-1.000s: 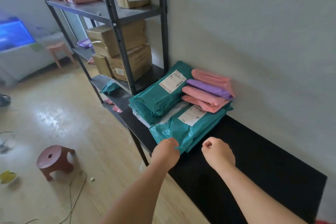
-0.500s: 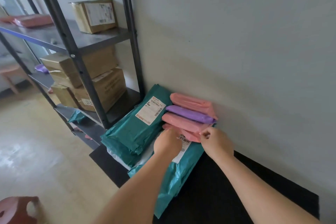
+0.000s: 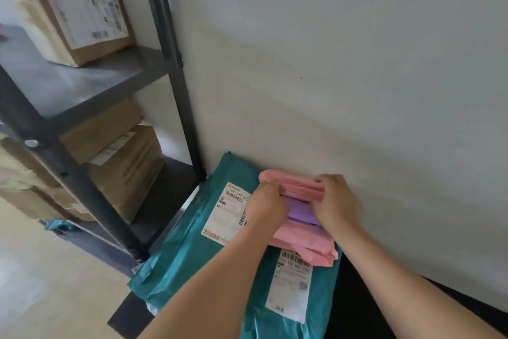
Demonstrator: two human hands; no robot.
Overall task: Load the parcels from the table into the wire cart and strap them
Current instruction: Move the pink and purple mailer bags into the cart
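Parcel stack (image 3: 297,190), pink and purple, on the teal mailers (image 3: 192,242): my left hand (image 3: 265,208) grips its left end, my right hand (image 3: 339,202) its right end, fingers curled.

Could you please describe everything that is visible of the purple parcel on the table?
The purple parcel is a small, flat mailer of smooth, plastic-looking film. It lies in a small pile near the wall, between a pink parcel behind it and more pink parcels in front. Only its middle shows: the left hand and right hand grip the pile at its two ends and cover them. The pile rests on a teal parcel.
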